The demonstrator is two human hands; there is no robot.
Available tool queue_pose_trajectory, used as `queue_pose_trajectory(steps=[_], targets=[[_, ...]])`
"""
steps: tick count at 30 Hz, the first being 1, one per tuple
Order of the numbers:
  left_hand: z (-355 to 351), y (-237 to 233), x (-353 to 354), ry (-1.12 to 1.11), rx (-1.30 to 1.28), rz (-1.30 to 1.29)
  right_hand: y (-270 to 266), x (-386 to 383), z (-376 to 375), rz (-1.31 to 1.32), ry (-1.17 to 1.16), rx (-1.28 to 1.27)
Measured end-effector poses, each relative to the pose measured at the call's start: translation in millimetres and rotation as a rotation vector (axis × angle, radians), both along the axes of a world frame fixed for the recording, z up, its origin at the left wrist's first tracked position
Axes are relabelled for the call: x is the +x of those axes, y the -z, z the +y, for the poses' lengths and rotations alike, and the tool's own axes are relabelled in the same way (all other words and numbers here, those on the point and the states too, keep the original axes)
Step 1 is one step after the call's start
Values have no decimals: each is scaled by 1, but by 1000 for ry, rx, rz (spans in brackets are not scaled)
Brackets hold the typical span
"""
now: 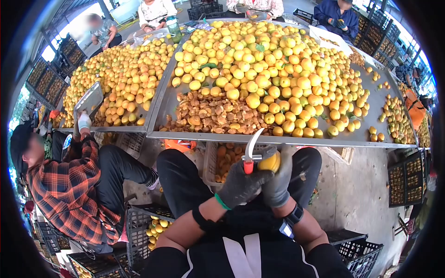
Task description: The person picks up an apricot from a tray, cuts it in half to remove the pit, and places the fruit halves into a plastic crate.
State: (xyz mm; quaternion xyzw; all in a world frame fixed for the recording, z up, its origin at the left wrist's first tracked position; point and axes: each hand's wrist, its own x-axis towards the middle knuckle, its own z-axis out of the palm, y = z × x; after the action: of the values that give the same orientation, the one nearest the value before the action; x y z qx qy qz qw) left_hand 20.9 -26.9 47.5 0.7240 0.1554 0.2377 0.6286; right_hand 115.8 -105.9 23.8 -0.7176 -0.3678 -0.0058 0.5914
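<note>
My gloved left hand (242, 186) is closed round the red handle of a curved knife (251, 147), its pale blade pointing up toward the table's edge. A yellow apricot (270, 162) sits in the grip of my gloved right hand (279, 181), right beside the knife. My two hands touch each other above my lap, and the left thumb side lies close against the fruit. Part of the right fingers is hidden behind the apricot. Just beyond, on the metal table (278, 140), lies a heap of split apricot pieces (215, 113) before a large pile of whole apricots (278, 69).
Below the table edge stands a light crate (211, 162) with apricot halves. A black crate with apricots (150, 227) is at my left, another black crate (359, 255) at my right. A person in a plaid shirt (69, 194) sits close on the left; others sit across the table.
</note>
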Motion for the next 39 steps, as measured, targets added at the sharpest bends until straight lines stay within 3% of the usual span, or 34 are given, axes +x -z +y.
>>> queue_pose_trajectory(steps=[1,2,3,5,6,7,8,9,10,11,13,18,20,22,27,35,39], targets=[[5,3,-2,10,1,-2,-5,1,1,22,-13,-2],[11,7,-4,50,-326,80,3,2,7,-275,87,87],[17,9,-7,89,-651,166,11,13,4,-277,94,86],[23,-7,-15,154,-676,92,23,35,-11,1397,-875,425],[28,-3,-19,124,-470,204,12,28,-15,940,-587,4],[30,-1,-22,90,-262,310,7,24,-14,940,-583,7],[28,-3,-24,92,-262,312,3,20,-11,1034,-568,112],[25,-6,-26,53,-71,312,-1,18,-10,1125,-552,220],[23,-8,-29,14,120,310,-5,22,-19,1426,-701,436],[22,-5,-32,16,121,312,-7,21,-22,1426,-700,439],[19,6,-38,16,219,342,-6,17,-30,1183,-638,328],[10,13,-46,-6,414,292,5,17,-42,1089,-700,340],[6,7,-47,-29,467,295,8,13,-41,720,-617,245],[3,1,-50,-12,494,415,-9,3,-39,779,-618,267],[-4,9,-53,-54,589,353,-6,2,-43,824,-609,203],[-6,16,-60,-59,699,350,-5,2,-45,295,-425,21],[-6,20,-63,-10,733,414,-2,-2,-44,324,-436,50]])
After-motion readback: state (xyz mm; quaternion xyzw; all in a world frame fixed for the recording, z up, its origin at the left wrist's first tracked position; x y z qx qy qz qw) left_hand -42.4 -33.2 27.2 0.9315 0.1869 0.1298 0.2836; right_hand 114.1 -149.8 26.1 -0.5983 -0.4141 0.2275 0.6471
